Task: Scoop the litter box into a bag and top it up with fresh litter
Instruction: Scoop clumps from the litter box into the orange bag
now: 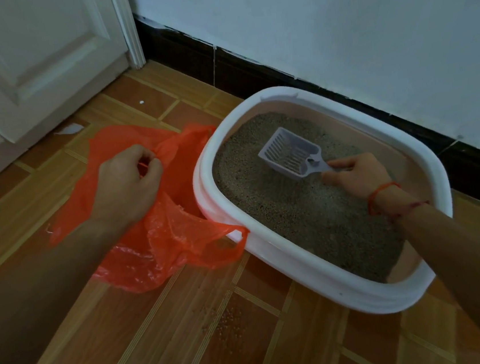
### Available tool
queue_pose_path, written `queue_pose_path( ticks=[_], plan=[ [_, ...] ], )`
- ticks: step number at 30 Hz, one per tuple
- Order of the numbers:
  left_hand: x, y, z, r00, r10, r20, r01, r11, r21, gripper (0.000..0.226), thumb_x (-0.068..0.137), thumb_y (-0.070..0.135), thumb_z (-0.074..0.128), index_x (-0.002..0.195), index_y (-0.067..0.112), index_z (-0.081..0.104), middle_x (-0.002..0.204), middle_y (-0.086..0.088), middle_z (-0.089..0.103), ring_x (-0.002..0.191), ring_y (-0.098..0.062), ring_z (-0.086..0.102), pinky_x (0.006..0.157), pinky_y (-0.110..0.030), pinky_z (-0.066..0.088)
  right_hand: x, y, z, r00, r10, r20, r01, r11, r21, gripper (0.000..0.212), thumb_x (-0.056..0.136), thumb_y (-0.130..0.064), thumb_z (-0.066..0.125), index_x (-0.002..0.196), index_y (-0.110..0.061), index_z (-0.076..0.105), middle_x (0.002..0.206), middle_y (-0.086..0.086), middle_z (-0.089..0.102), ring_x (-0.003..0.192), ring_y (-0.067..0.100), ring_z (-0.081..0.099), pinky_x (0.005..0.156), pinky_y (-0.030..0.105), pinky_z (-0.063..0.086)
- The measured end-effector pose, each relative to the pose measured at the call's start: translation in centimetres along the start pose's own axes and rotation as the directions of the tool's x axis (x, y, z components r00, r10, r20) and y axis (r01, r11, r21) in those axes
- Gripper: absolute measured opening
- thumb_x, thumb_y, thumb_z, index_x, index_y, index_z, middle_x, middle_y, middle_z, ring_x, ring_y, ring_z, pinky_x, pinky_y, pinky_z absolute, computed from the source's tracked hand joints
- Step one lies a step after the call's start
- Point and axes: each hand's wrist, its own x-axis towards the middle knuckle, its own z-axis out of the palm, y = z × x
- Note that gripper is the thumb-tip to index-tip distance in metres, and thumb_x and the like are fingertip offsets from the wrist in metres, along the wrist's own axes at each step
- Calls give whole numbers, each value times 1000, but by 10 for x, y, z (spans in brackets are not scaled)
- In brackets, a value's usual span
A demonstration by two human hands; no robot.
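1. Right grip (357, 176) pinches the scoop (289, 153) by its handle. Left grip (130, 184) pinches the bag (162, 244) by its edge, lifting the mouth.
2. Litter box (317, 265) is on the floor by the wall, with litter (296, 214) inside. The bag touches its left side. The scoop rests on the litter and looks empty.
3. Risk: the bag is thin and slack, so the mouth could sag shut mid-transfer and the load would land on the floor. The slotted scoop will likely shed grains crossing the rim.
4. Floor (161, 340): wood-pattern, looks slick. Loose grains (227, 319) already lie in front of the box. White wall (334, 21), dark skirting (250, 70), white door (24, 62) on the left.
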Motion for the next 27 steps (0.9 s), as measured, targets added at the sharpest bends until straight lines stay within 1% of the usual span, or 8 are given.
queue_pose_path(
  ticks=[2, 5, 9, 17, 19, 21, 24, 27],
  plan=[
    [0, 0, -1, 1000, 4, -3, -4, 1000, 5, 12, 94, 16, 57, 90, 10, 66, 85, 3, 64, 76, -14, 58, 72, -24, 38, 0, -1, 0, 1000, -7, 12, 7, 1000, -2, 33, 83, -29, 73, 115, -20, 70, 92, -3, 67, 77, 12, 61, 70, 27, 46],
    [-1, 1, -3, 1000, 6, -8, -6, 1000, -3, 11, 94, 16, 57, 89, 11, 66, 84, 2, 64, 75, -15, 59, 72, -25, 40, 0, -1, -1, 1000, 0, -7, -1, 1000, -12, 34, 84, -31, 73, 117, -20, 70, 91, -2, 67, 72, 8, 59, 61, 22, 44],
    [-1, 2, -4, 1000, 6, -14, -6, 1000, -7, 11, 94, 16, 57, 88, 11, 65, 83, 3, 64, 75, -16, 59, 71, -26, 41, 0, 0, -1, 1000, -16, 6, 17, 999, -41, 36, 84, -30, 73, 117, -19, 70, 94, -2, 65, 72, 6, 57, 67, 25, 44],
    [0, 4, -4, 1000, 14, -11, -14, 1000, -4, 11, 94, 15, 57, 90, 10, 66, 84, 2, 65, 77, -15, 60, 72, -27, 43, -2, -1, -1, 1000, -15, -8, 14, 995, -97, 35, 84, -29, 72, 118, -19, 69, 101, 2, 70, 68, 6, 56, 63, 21, 45],
    [-1, 2, -5, 1000, 5, -6, -5, 1000, -9, 12, 94, 16, 57, 90, 10, 66, 85, 2, 65, 77, -16, 60, 73, -29, 45, -3, -1, -1, 1000, -12, -5, 11, 994, -107, 35, 85, -27, 72, 119, -20, 69, 93, -1, 68, 64, 4, 54, 54, 17, 41],
    [-1, 1, -6, 1000, -8, -7, 8, 1000, -13, 11, 94, 17, 57, 90, 11, 66, 84, 3, 64, 76, -16, 60, 72, -29, 43, -4, -2, -1, 1000, -13, 3, 13, 994, -104, 34, 86, -27, 72, 119, -20, 68, 87, -2, 65, 63, 5, 54, 51, 16, 39],
    [-1, 0, -7, 1000, -8, -5, 8, 1000, -9, 12, 95, 16, 57, 89, 11, 65, 83, 3, 64, 77, -15, 60, 71, -27, 41, -5, -3, 0, 1000, -21, 12, 22, 994, -105, 34, 86, -27, 71, 119, -20, 69, 93, -1, 67, 69, 9, 57, 61, 19, 43],
    [-1, 0, -7, 1000, -7, -4, 7, 1000, -5, 12, 95, 16, 56, 88, 11, 65, 83, 3, 63, 74, -14, 59, 67, -24, 42, -6, -4, 2, 999, -20, 28, 23, 995, -95, 33, 86, -27, 71, 118, -20, 69, 91, -3, 64, 71, 9, 57, 61, 19, 43]
  ],
)
